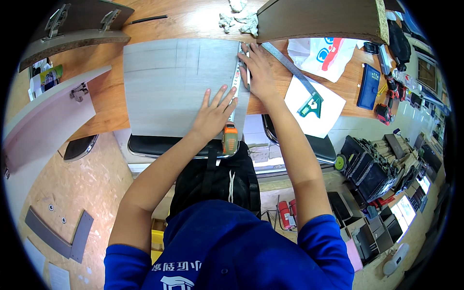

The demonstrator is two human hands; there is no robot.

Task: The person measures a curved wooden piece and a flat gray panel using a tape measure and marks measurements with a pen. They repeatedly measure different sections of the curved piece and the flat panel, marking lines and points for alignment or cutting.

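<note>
Head view: left hand [213, 112] pressed flat, fingers spread, on grey panel [174, 87]; right hand [257, 70] pinches tape measure [235, 92].

combination square [309, 104] on white sheet [316, 116] | blue notebook [369, 86] | crumpled rags [238, 19] (table's far edge)

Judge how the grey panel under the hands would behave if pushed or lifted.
The grey panel probably stays stiff: it overhangs the table edge without sagging. It likely slides easily on the smooth top, which may be why the left hand presses it flat.
</note>
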